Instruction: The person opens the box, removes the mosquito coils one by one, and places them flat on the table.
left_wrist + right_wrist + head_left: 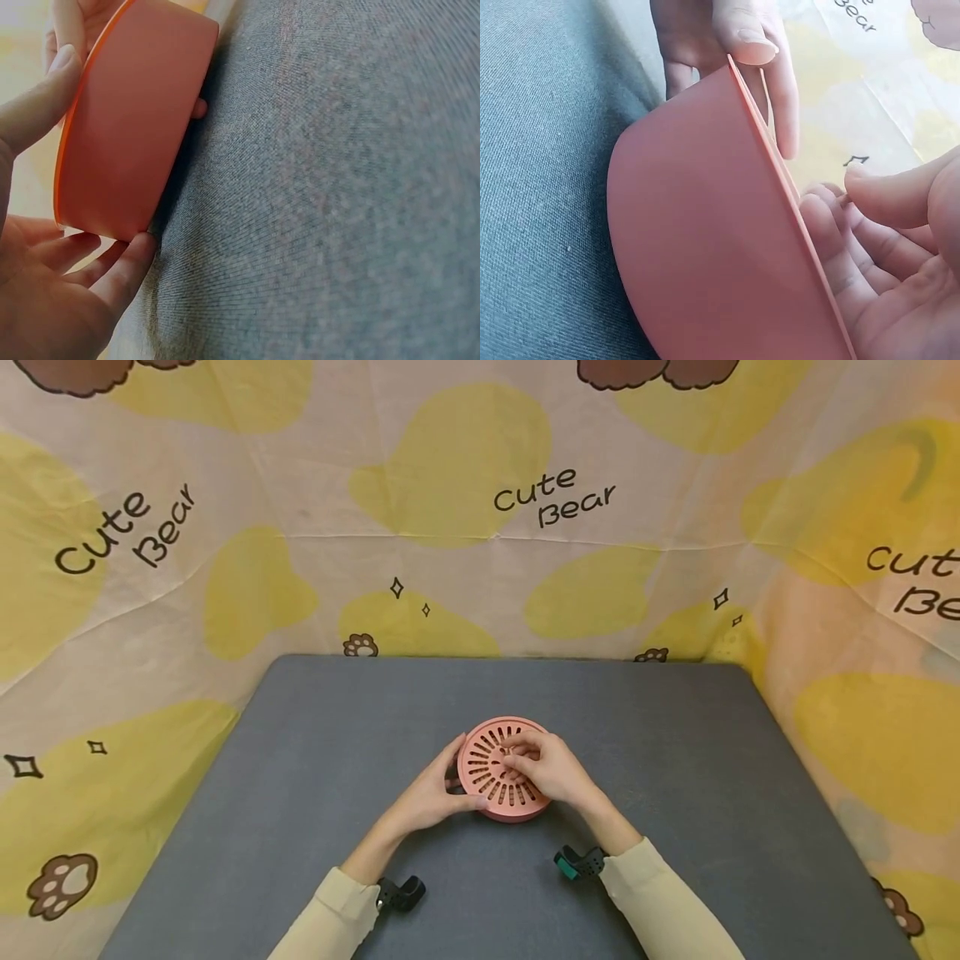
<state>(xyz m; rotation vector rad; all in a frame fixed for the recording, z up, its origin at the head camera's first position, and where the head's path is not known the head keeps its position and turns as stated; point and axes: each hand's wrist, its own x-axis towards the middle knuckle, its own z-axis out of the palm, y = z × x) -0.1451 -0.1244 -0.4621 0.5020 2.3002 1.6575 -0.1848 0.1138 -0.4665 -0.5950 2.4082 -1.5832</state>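
A round pink box (513, 817) sits near the middle of the table, with a slotted pink lid (487, 767) on top. My left hand (433, 792) grips its left side, thumb over the rim and fingers against the wall and lower edge. Its smooth tapered wall (135, 127) fills much of the left wrist view. The right hand (553, 768) is over the lid, thumb and curled fingers pinching at its middle. Between thumb and finger in the right wrist view shows a small tan tip (845, 200), too small to identify. The box's inside is hidden.
A grey cloth-covered table (360, 718) lies under the box. Patterned yellow and cream fabric (450, 468) hangs behind and along both sides. Black wrist straps (588, 862) sit at both cuffs.
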